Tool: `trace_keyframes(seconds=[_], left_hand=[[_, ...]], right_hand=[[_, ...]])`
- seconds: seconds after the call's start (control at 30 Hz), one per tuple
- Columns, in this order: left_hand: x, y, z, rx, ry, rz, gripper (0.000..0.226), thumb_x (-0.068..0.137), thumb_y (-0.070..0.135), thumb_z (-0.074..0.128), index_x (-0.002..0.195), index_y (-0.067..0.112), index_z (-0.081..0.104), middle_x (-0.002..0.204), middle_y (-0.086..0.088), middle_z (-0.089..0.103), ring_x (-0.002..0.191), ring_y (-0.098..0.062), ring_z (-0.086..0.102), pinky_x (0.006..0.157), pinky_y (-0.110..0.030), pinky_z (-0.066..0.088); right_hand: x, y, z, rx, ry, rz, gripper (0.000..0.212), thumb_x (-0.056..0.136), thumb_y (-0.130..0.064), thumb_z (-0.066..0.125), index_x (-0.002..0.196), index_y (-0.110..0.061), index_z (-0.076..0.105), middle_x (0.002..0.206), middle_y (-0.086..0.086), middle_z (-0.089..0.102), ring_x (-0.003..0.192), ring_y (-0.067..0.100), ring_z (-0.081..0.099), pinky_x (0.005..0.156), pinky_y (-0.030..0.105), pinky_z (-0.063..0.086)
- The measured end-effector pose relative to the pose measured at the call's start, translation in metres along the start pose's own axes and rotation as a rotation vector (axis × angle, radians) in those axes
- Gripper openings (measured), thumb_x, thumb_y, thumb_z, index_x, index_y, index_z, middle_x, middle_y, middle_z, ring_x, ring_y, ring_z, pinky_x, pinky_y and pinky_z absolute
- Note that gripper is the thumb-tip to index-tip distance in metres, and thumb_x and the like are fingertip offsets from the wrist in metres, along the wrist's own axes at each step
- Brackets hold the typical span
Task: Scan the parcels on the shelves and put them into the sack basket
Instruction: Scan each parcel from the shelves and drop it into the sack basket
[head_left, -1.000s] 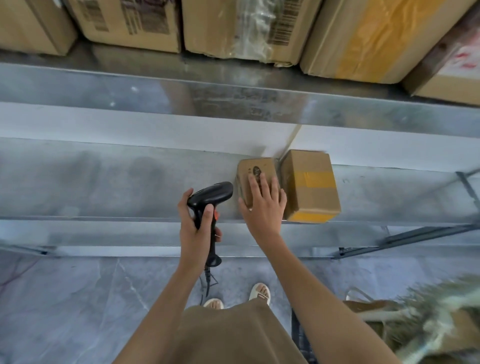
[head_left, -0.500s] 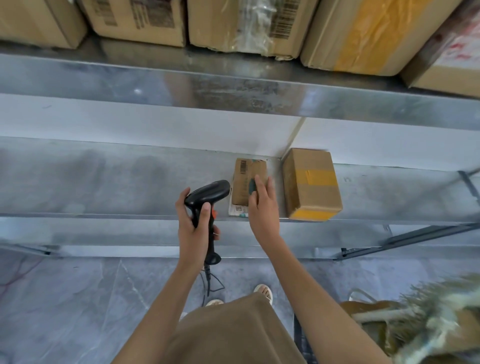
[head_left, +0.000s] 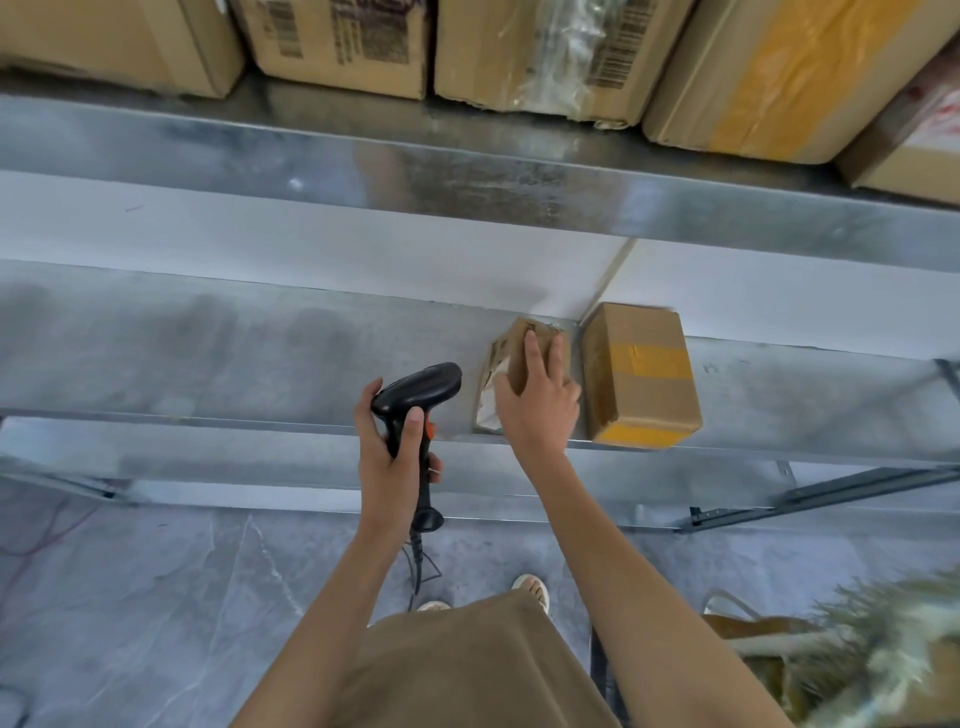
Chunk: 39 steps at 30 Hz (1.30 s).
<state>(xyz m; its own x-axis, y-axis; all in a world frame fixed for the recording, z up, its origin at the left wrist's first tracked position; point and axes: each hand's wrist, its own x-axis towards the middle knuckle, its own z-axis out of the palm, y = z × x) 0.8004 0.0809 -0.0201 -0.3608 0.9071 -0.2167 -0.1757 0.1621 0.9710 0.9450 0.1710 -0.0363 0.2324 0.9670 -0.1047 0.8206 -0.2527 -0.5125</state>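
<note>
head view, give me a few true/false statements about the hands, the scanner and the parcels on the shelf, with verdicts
1. The left hand grips the black barcode scanner by its handle. True.
2. The right hand is inside the sack basket. False: it rests on the small cardboard parcel on the lower shelf.
3. The small cardboard parcel lies to the left of the yellow-taped box. True.
4. The lower shelf holds a full row of boxes. False: only those two parcels show on it; the row of boxes stands on the upper shelf.
5. The scanner is cordless. False: a cable hangs from the bottom of its handle.
</note>
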Motion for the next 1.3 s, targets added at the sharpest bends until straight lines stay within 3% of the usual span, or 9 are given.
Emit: trace_keyframes(seconds=[0.17,0.33,0.47,0.6,0.7,0.8,0.97,1.1,1.3], left_hand=[[0.001,-0.001,-0.001,-0.005,-0.026,0.018,0.045,0.105,0.025,0.053,0.144,0.038,0.034,0.076,0.004,0.069,0.051,-0.017,0.057,0.052,-0.028,0.052],[-0.001,0.001,0.000,0.025,-0.044,0.060,0.045,0.104,0.028,0.054,0.143,0.040,0.034,0.081,0.001,0.072,0.058,-0.019,0.066,0.059,-0.027,0.057],[-0.004,0.006,0.008,-0.012,-0.034,0.070,0.048,0.104,0.030,0.054,0.146,0.034,0.033,0.099,-0.005,0.073,0.087,-0.019,0.072,0.081,-0.034,0.060],[-0.005,0.015,0.012,-0.096,-0.025,0.046,0.050,0.104,0.030,0.053,0.148,0.034,0.030,0.132,-0.013,0.060,0.111,-0.021,0.069,0.088,-0.047,0.061],[-0.008,0.021,0.012,-0.123,-0.030,0.080,0.047,0.104,0.032,0.053,0.145,0.037,0.032,0.123,-0.011,0.066,0.106,-0.021,0.072,0.088,-0.046,0.061],[-0.010,0.020,0.013,-0.119,-0.042,0.085,0.045,0.105,0.031,0.052,0.145,0.038,0.032,0.115,-0.010,0.071,0.099,-0.018,0.073,0.086,-0.044,0.061],[-0.013,0.021,0.013,-0.097,-0.060,0.096,0.045,0.105,0.030,0.051,0.145,0.037,0.032,0.106,0.005,0.074,0.103,-0.017,0.072,0.089,-0.048,0.060],[-0.015,0.025,0.010,-0.091,-0.066,0.095,0.051,0.098,0.040,0.054,0.144,0.038,0.032,0.135,-0.023,0.057,0.123,-0.031,0.062,0.100,-0.057,0.053],[-0.018,0.022,0.008,-0.132,-0.119,0.098,0.058,0.094,0.043,0.056,0.146,0.036,0.030,0.131,-0.021,0.061,0.108,-0.021,0.071,0.075,-0.029,0.061]], right_hand=[[-0.024,0.018,-0.011,0.719,0.052,0.027,0.061,0.096,-0.034,0.062,0.151,-0.041,0.038,0.163,-0.022,0.023,0.145,0.006,0.032,0.115,0.046,0.041],[-0.048,0.018,-0.020,1.006,0.104,0.021,0.059,0.097,-0.020,0.064,0.149,-0.038,0.043,0.157,-0.021,0.036,0.141,0.000,0.038,0.111,0.038,0.045],[-0.064,0.011,-0.029,1.177,0.051,-0.013,0.058,0.098,-0.014,0.062,0.150,-0.032,0.043,0.150,-0.012,0.049,0.134,0.008,0.051,0.094,0.027,0.056],[-0.077,0.007,-0.034,1.096,-0.066,-0.061,0.081,0.087,-0.033,0.070,0.156,-0.034,0.026,0.153,-0.007,0.042,0.138,0.014,0.046,0.105,0.046,0.051],[-0.081,0.005,-0.036,0.892,-0.096,-0.150,0.117,0.071,-0.048,0.078,0.160,-0.029,0.005,0.166,-0.004,0.017,0.153,0.021,0.019,0.116,0.060,0.031],[-0.083,0.005,-0.037,0.783,-0.068,-0.196,0.132,0.064,-0.056,0.081,0.160,-0.022,-0.003,0.168,-0.001,0.006,0.155,0.022,0.008,0.120,0.060,0.023],[-0.087,0.005,-0.038,0.761,0.006,-0.207,0.129,0.063,-0.056,0.081,0.159,-0.023,0.002,0.168,-0.003,0.005,0.156,0.019,0.006,0.121,0.058,0.022],[-0.092,0.003,-0.038,0.761,0.070,-0.195,0.124,0.063,-0.057,0.080,0.159,-0.025,0.009,0.168,-0.004,0.005,0.155,0.015,0.007,0.121,0.057,0.023],[-0.098,0.004,-0.039,0.720,0.121,-0.239,0.104,0.064,-0.059,0.078,0.151,-0.043,0.023,0.167,0.001,0.010,0.152,0.000,0.004,0.121,0.052,0.026]])
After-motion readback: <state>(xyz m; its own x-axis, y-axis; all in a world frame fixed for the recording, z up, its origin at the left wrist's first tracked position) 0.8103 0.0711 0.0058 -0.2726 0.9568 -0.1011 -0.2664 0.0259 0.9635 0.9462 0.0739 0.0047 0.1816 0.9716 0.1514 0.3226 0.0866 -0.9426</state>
